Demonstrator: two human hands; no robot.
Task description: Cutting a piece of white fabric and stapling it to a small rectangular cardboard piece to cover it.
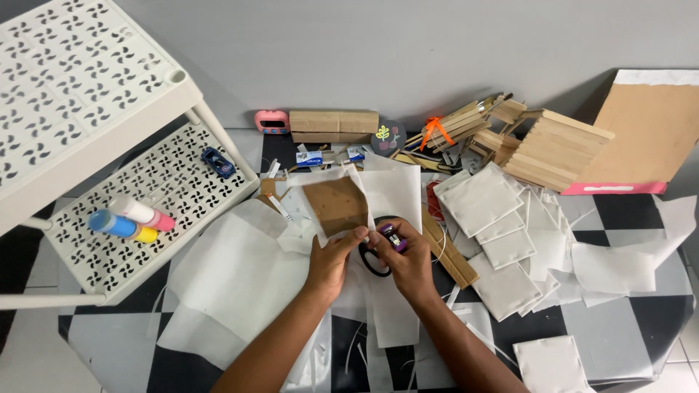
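Cardboard, brown and matte, sits at the centre of what I see: a flat piece [336,205] with a straight cut edge, wrapped partly in thin white paper [389,191] that folds around its sides. My left hand [329,263] pinches the lower edge of this piece, fingers clamped on the paper and board together. My right hand [408,260] is wrapped around black-handled scissors [375,258] with a purple part showing by the knuckles; its fingers are closed through the loops. The piece is held just above the counter [641,320], a checkered black, white and grey surface.

Around the hands lie large limp sheets of white paper [233,276] and narrow trimmed slivers. To the right is a loose heap of square white-wrapped tiles [480,200], smooth and slightly puffy. Behind them stand a model of flat wooden sticks [546,149] and a bundle of sticks tied with orange ribbon [435,129]. A tan envelope [644,131] leans on the wall.

At left, a white plastic shelf [167,182] with a perforated leaf pattern carries a small blue toy car [218,161] and round glue tubes [131,218].
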